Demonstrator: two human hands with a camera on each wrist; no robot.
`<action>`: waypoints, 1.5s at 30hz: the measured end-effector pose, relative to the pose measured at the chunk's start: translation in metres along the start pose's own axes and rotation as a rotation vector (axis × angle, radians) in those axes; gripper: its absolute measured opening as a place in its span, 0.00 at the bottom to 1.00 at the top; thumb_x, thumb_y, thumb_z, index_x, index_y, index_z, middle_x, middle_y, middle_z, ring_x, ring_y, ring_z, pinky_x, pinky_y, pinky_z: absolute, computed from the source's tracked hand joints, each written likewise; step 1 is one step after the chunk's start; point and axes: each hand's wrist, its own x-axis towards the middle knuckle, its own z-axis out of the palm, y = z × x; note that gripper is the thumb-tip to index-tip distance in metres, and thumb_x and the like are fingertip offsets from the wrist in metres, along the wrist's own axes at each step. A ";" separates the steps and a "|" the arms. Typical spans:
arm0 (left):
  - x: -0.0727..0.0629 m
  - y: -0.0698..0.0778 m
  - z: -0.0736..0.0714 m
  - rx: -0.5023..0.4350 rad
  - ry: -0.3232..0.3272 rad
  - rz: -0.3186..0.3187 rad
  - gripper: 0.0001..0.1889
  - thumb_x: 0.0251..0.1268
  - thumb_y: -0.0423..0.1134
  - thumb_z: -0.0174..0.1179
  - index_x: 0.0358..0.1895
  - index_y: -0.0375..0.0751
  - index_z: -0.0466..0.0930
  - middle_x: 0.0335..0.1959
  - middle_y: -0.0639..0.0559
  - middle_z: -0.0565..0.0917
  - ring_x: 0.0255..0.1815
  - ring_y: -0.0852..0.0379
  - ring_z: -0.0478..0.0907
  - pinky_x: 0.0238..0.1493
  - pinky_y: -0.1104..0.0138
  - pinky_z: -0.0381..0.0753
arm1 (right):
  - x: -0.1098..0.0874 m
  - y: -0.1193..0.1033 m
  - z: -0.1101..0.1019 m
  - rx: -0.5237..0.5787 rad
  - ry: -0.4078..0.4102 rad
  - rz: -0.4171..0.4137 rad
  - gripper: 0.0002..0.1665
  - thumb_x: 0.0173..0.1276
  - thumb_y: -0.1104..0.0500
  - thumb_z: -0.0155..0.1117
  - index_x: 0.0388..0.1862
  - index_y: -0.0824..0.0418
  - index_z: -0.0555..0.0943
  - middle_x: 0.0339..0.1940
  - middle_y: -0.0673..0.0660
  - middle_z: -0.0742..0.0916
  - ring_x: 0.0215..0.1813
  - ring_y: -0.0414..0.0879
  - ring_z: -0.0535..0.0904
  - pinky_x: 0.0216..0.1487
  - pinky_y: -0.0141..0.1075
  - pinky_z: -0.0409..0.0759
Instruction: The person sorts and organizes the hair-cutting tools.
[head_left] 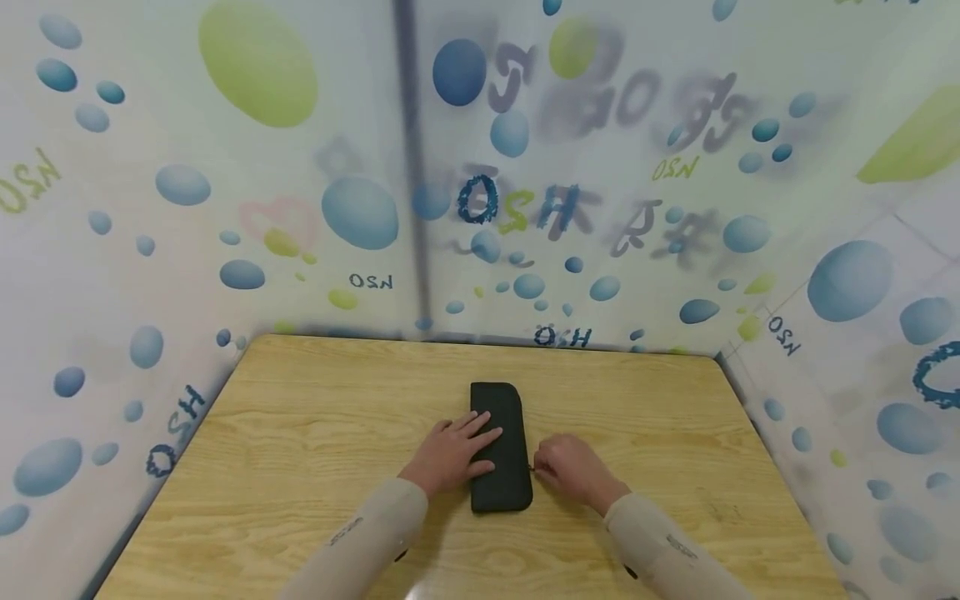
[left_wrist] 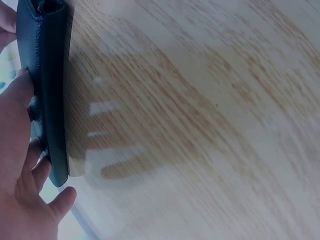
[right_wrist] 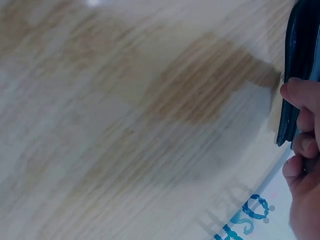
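Note:
A black zippered case [head_left: 508, 475] lies lengthwise on the wooden table, its right-hand corners rounded. Across its left side rests my left hand [head_left: 450, 454], fingers spread and fairly straight over the top. My right hand [head_left: 573, 467] is at the case's right edge, low down, where thumb and forefinger pinch the small zipper pull [head_left: 532, 468]. The left wrist view shows the stitched side of the case [left_wrist: 52, 95] with the left fingers against it. In the right wrist view, the other fingers of the right hand [right_wrist: 306, 155] are curled in beside the case's edge [right_wrist: 297, 50].
The light wood table [head_left: 322, 400] spreads around the case on all sides. Behind it and at both sides stand walls covered with printed sheeting [head_left: 360, 212] of blue and green ovals and letters. Both forearms wear pale sleeves [head_left: 367, 533].

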 end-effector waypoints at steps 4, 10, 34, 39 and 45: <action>0.000 0.001 -0.003 0.011 -0.012 -0.002 0.31 0.70 0.64 0.45 0.74 0.63 0.60 0.77 0.54 0.61 0.76 0.53 0.60 0.66 0.51 0.71 | -0.005 -0.003 0.000 0.020 -0.038 -0.020 0.04 0.63 0.58 0.69 0.28 0.53 0.86 0.25 0.44 0.84 0.28 0.33 0.75 0.34 0.31 0.77; -0.001 0.002 -0.004 0.017 -0.008 -0.005 0.31 0.70 0.64 0.45 0.74 0.62 0.61 0.77 0.54 0.62 0.76 0.53 0.61 0.66 0.52 0.71 | -0.010 -0.007 0.002 0.035 -0.081 -0.010 0.05 0.64 0.57 0.68 0.27 0.52 0.86 0.24 0.43 0.83 0.27 0.31 0.72 0.34 0.31 0.75; 0.001 0.014 0.004 0.029 -0.011 -0.106 0.32 0.70 0.67 0.43 0.74 0.62 0.62 0.74 0.51 0.66 0.73 0.49 0.66 0.68 0.51 0.69 | -0.019 -0.001 0.001 0.024 -0.023 0.096 0.08 0.61 0.57 0.69 0.23 0.51 0.81 0.21 0.42 0.81 0.24 0.32 0.70 0.29 0.31 0.72; -0.003 0.017 0.006 0.057 0.004 -0.123 0.35 0.68 0.71 0.41 0.74 0.61 0.61 0.71 0.49 0.69 0.69 0.47 0.67 0.64 0.50 0.70 | -0.020 0.007 0.002 0.003 0.016 0.183 0.08 0.60 0.58 0.70 0.23 0.52 0.82 0.23 0.43 0.82 0.25 0.35 0.73 0.28 0.31 0.73; -0.005 0.019 0.002 0.101 0.005 -0.124 0.42 0.61 0.78 0.40 0.75 0.61 0.59 0.69 0.48 0.69 0.68 0.46 0.67 0.62 0.51 0.70 | -0.018 0.018 0.002 -0.012 0.053 0.203 0.08 0.60 0.57 0.71 0.23 0.52 0.82 0.23 0.44 0.82 0.25 0.36 0.74 0.29 0.32 0.75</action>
